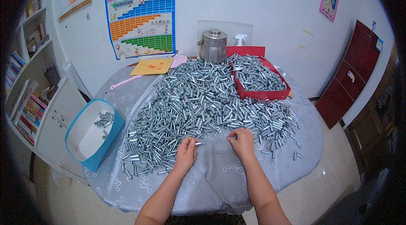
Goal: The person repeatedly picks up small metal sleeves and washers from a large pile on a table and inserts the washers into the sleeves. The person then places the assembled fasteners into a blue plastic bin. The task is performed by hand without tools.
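Observation:
A big heap of silvery metal pieces [203, 98] covers the middle of the table, with slim bolts mostly at left and short tube-like sleeves mostly at right. At the heap's near edge, my left hand [185, 155] is closed on a thin metal bolt [201, 143], whose end points to the right. My right hand [242, 143] is a short gap away, thumb and fingers pinched together. What its fingertips hold, if anything, is too small to make out. A few small rings [228, 168] lie on the cloth between my forearms.
At left stands a blue-sided bin [102, 145] with a few metal pieces inside. A red box [264, 95] full of sleeves sits back right, near a steel canister [213, 48] and a spray bottle [240, 40]. A yellow envelope [151, 66] and pink fly swatter [125, 82] lie back left.

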`<state>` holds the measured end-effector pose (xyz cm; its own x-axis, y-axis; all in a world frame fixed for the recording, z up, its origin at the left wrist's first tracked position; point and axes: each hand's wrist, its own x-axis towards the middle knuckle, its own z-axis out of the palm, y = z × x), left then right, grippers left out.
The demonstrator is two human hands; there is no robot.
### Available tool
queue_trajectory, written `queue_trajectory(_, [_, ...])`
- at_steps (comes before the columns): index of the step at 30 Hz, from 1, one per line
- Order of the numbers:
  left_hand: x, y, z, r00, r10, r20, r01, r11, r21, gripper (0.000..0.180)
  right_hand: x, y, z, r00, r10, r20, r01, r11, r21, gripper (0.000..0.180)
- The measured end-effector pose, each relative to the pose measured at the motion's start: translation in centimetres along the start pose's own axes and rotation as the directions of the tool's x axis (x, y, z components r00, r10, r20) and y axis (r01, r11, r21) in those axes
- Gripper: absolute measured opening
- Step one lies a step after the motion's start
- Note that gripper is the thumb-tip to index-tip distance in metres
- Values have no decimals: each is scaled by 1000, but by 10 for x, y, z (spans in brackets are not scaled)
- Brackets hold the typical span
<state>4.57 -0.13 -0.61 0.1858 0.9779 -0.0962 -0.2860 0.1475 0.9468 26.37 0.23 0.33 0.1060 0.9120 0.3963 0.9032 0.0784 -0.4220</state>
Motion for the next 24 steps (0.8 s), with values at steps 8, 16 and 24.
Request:
queue_trajectory(8, [-3, 3, 2, 992, -91, 91, 101, 989, -107, 18, -6, -25, 14, 892, 33, 452, -415, 458, 786, 15])
queue_trajectory(16, [-4, 2, 4, 971, -192, 141, 218, 955, -200, 20, -12, -33, 22, 879, -38, 475, -431, 359, 828, 16])
queue_trajectory(24, [-2, 0, 2, 967, -223, 119, 245, 942, -230, 20, -15, -49, 12, 957, -126, 263, -111, 677, 728, 17])
